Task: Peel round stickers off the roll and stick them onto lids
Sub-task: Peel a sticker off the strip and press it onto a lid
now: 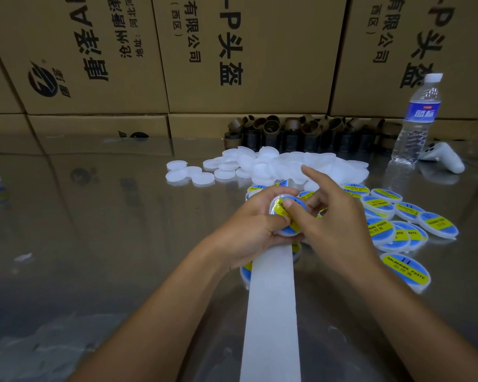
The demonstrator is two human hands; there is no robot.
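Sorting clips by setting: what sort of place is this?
Probably a warehouse or packing workshop: stacked printed cartons line the back, a heap of plain lids awaits labelling, and stickered lids lie nearby.

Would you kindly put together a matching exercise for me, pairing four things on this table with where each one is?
Things:
1. water bottle
2. plain white lids
3. held lid
4. backing strip

Places:
A. heaped in front of the brown cardboard cores
B. gripped by the left hand
C. running from under the hands to the picture's bottom edge
D. standing upright at the far right

Pairs: 1-D, 2-A, 3-B, 4-C
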